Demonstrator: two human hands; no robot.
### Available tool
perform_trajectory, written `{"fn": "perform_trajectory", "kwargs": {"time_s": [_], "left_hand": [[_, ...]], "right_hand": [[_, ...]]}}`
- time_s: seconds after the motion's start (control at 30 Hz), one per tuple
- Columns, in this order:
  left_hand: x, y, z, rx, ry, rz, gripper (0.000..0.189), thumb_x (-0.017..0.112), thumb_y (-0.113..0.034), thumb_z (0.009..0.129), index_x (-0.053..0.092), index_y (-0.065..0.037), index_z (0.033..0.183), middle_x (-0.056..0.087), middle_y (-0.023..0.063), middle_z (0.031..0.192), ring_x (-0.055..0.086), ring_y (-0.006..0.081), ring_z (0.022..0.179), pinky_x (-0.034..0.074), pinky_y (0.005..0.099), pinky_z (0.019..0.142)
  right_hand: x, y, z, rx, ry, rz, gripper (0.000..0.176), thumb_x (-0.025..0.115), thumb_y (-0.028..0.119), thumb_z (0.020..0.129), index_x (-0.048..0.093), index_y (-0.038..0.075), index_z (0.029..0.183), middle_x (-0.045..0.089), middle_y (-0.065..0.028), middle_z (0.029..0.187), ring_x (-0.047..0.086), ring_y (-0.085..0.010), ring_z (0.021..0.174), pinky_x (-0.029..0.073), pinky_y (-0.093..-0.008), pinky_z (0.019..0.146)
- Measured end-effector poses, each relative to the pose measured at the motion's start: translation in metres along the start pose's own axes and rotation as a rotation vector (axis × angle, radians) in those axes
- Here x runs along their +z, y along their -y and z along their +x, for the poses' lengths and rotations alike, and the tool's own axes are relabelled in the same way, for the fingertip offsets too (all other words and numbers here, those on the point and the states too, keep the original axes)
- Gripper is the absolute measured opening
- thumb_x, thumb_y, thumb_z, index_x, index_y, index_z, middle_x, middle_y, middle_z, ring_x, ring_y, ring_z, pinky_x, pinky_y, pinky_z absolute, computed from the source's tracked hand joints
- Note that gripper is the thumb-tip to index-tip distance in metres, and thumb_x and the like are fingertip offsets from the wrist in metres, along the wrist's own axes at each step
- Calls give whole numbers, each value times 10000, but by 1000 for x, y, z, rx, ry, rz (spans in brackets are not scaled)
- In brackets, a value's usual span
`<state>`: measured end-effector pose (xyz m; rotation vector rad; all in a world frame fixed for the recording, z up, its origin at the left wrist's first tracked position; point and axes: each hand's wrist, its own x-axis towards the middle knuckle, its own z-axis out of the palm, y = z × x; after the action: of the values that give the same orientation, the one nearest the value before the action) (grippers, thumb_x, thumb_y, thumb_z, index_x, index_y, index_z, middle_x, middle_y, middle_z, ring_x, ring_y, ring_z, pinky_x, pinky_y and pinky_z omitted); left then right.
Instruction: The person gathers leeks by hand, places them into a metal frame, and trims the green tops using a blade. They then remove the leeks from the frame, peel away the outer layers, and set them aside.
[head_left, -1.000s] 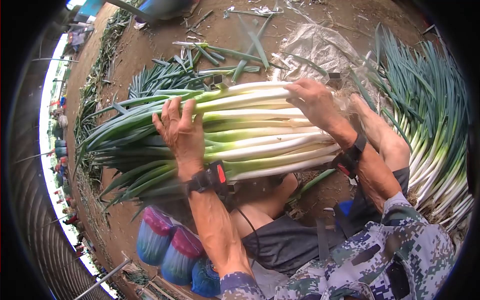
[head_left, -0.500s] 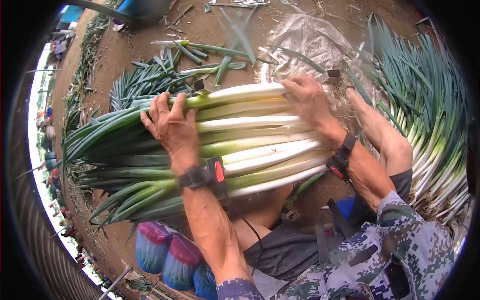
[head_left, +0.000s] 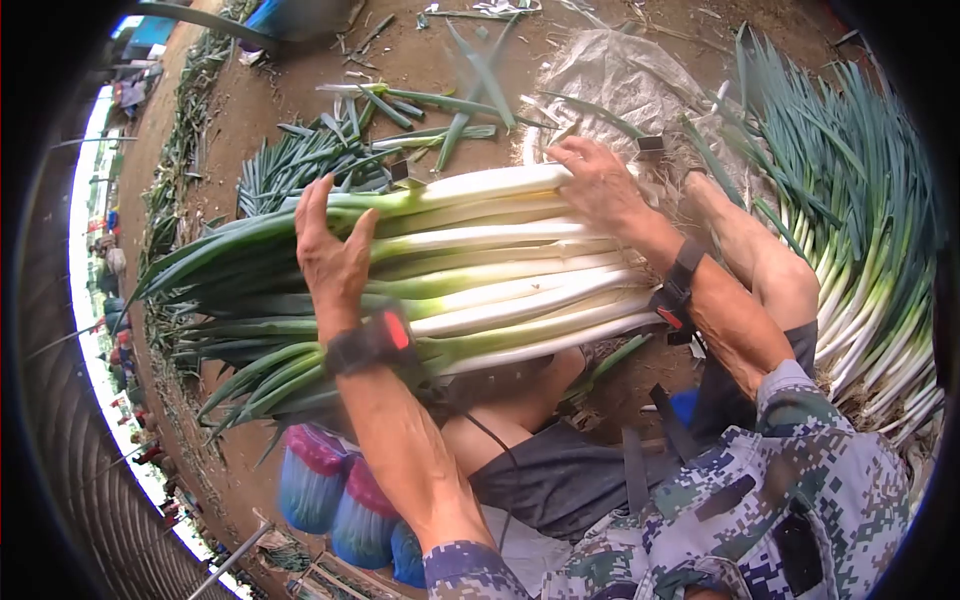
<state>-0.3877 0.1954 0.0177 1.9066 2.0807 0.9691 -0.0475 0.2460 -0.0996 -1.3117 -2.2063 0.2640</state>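
Note:
Several long leeks (head_left: pixel 520 290) lie side by side in front of me, green leaves to the left and white stalks to the right. My left hand (head_left: pixel 333 245) rests at the upper left of the row, thumb and fingers spread, where the green meets the pale stalks. Over the upper right end of the white stalks is my right hand (head_left: pixel 603 185), its fingers apart and slightly bent at the top leek. Black straps with red parts are on both wrists.
A big heap of leeks (head_left: pixel 850 200) lies at the right. Cut green leaves (head_left: pixel 310 160) and a pale crumpled sheet (head_left: pixel 610 85) are on the ground beyond. Blue bags with purple tops (head_left: pixel 365 515) stand at the lower left, beside a metal bar (head_left: pixel 232 560).
My left hand has shifted slightly left, and its fingers are now more upright. My right hand has moved a little up and left along the top leek.

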Motion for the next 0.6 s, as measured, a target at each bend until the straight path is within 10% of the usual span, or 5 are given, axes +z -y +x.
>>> {"fn": "perform_trajectory", "kwargs": {"time_s": [0.23, 0.6], "left_hand": [[-34, -13, -97, -7, 19, 348, 289, 767, -86, 827, 703, -24, 1102, 663, 161, 1176, 615, 335, 1117, 470, 427, 991], [-32, -35, -134, 34, 347, 321, 319, 773, -111, 771, 709, -127, 1084, 655, 84, 1153, 579, 292, 1193, 289, 522, 1184]], "right_hand": [[-28, 36, -26, -56, 301, 165, 273, 742, 252, 855, 694, 91, 1071, 686, -114, 986, 658, -299, 950, 552, -429, 801], [1, 5, -21, 16, 158, 118, 302, 747, 226, 870, 706, 145, 1158, 637, -89, 1100, 599, -293, 1071, 497, -438, 905]]}}
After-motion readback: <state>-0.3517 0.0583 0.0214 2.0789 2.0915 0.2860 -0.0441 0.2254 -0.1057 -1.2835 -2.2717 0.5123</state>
